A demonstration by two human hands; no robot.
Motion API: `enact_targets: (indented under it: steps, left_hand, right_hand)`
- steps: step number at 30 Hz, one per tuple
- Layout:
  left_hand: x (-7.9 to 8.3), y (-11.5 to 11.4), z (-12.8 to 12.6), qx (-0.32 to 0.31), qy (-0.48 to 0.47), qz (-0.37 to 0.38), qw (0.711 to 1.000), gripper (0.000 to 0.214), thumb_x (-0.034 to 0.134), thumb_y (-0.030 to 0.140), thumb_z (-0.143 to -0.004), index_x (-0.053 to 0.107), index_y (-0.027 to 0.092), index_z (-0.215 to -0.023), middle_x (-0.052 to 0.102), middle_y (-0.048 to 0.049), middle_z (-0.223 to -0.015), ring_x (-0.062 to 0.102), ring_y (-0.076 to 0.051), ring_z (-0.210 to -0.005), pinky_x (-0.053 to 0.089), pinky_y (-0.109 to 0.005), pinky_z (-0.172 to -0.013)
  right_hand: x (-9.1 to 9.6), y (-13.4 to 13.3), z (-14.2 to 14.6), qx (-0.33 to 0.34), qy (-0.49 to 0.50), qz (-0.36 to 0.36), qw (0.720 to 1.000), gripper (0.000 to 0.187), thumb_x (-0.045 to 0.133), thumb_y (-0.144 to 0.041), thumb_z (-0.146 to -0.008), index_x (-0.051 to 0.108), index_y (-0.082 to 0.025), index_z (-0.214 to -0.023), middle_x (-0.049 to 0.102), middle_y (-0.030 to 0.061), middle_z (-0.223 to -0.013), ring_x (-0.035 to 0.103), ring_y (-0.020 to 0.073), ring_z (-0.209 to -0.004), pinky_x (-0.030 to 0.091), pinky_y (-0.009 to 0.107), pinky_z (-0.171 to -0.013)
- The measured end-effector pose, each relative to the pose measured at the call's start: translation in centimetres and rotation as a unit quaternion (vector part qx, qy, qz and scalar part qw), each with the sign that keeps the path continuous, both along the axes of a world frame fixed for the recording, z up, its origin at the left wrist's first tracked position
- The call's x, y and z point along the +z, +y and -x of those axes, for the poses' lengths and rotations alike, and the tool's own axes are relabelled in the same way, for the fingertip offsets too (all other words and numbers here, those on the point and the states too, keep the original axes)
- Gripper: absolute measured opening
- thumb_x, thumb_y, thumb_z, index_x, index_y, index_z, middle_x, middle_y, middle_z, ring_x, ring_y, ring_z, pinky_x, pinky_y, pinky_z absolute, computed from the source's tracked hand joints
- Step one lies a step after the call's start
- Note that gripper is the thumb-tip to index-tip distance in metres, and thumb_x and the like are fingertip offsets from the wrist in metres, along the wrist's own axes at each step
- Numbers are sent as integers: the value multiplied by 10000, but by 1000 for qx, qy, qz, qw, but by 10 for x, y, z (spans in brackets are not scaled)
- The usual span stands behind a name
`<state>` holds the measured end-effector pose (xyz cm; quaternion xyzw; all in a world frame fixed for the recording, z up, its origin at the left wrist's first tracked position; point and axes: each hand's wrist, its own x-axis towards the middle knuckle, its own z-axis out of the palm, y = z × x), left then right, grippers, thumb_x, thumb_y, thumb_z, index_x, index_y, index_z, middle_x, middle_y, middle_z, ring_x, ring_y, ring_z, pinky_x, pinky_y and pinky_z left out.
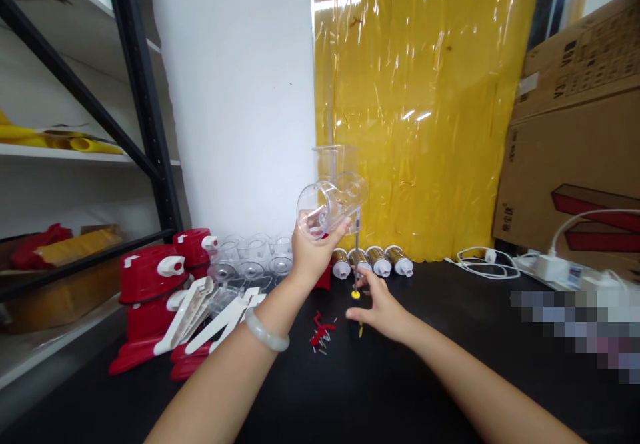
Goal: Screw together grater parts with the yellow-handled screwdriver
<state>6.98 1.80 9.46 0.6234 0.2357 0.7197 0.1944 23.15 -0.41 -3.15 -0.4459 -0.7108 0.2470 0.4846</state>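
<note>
My left hand [314, 252] is raised above the black table [440, 337] and grips a clear plastic grater housing [334, 194] with a round barrel and a square chute on top. My right hand [381, 307] is lower and to the right, its fingers closed round the black handle of a screwdriver [357, 277] with a yellow collar. The thin metal shaft stands upright and reaches up to the underside of the clear housing. A pale bangle [265, 333] sits on my left wrist. Small screws and a red piece [321, 333] lie on the table below my hands.
Red grater bases [150, 284] and white handles [210, 314] are piled at the left, with more clear housings [250, 257] behind. Several metal drums [373, 261] lie by the yellow plastic sheet. Cardboard boxes [575, 137], a white cable and power strip [545, 264] stand right. A shelf rack [140, 111] is far left.
</note>
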Motion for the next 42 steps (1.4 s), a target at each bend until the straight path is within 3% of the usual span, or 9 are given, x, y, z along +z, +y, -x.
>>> enact_targets:
  steps: [5,8,11,16,21,26,33,38,42]
  left_hand:
    - [-1,2,0,7,1,2,1000,464,817,436,-688,564,187,-987,710,-104,-1015,704,-228,-929,554,-362,-837]
    - [-1,2,0,10,-2,7,1000,477,817,444,-686,569,184,-999,709,-114,-1041,700,-233,-951,554,-376,-860]
    - [-1,1,0,8,-1,9,1000,475,816,449,-688,574,177,-992,708,-115,-1043,702,-232,-947,551,-383,-875]
    - [0,1,0,15,-2,11,1000,475,814,453,-688,579,177,-995,704,-120,-1049,697,-237,-960,554,-380,-861]
    - [0,0,0,13,2,8,1000,465,814,448,-689,579,181,-989,708,-112,-1022,701,-236,-936,556,-373,-839]
    - [1,-2,0,9,-3,11,1000,452,808,445,-697,573,178,-977,704,-123,-1065,696,-250,-995,542,-400,-896]
    - [1,-4,-1,3,-2,12,1000,451,810,440,-696,568,179,-972,706,-125,-1081,700,-243,-984,543,-395,-901]
    - [1,-3,-1,-2,-3,3,1000,440,802,437,-706,561,180,-972,709,-114,-1066,698,-232,-981,539,-376,-898]
    - [1,-4,-1,4,-4,0,1000,435,805,433,-701,560,178,-954,714,-106,-1041,699,-224,-958,534,-367,-895]
  right_hand:
    - [-2,4,-6,154,46,-3,987,746,674,-475,-817,340,-255,-1446,595,86,-1155,565,230,-1191,413,472,-1068]
    - [-2,6,-6,89,29,-8,996,829,771,-481,-724,389,-248,-1422,601,31,-949,622,230,-1014,437,495,-1038]
    - [-2,6,-6,15,20,-24,999,950,849,-505,-611,411,-253,-1415,555,106,-1214,525,287,-1212,431,510,-1046]
    - [-3,8,-5,142,66,-31,987,785,706,-487,-802,341,-264,-1460,632,51,-1014,610,236,-1145,394,502,-1085]
    - [-4,8,-3,24,63,-48,997,901,845,-500,-630,438,-250,-1394,590,85,-1125,560,272,-1174,428,508,-1056]
    - [-2,7,-4,166,97,-23,981,724,711,-462,-806,376,-263,-1416,637,52,-1029,627,228,-1118,436,493,-1051]
    - [-2,6,-2,98,89,-44,990,840,828,-454,-671,411,-274,-1377,535,106,-1295,516,258,-1271,455,468,-1043]
    - [0,6,-2,94,82,-20,992,757,795,-466,-708,447,-222,-1335,580,-15,-826,656,199,-882,493,464,-973]
    - [2,2,1,63,89,-19,994,843,873,-489,-580,490,-235,-1286,581,77,-1130,581,244,-1119,495,448,-984]
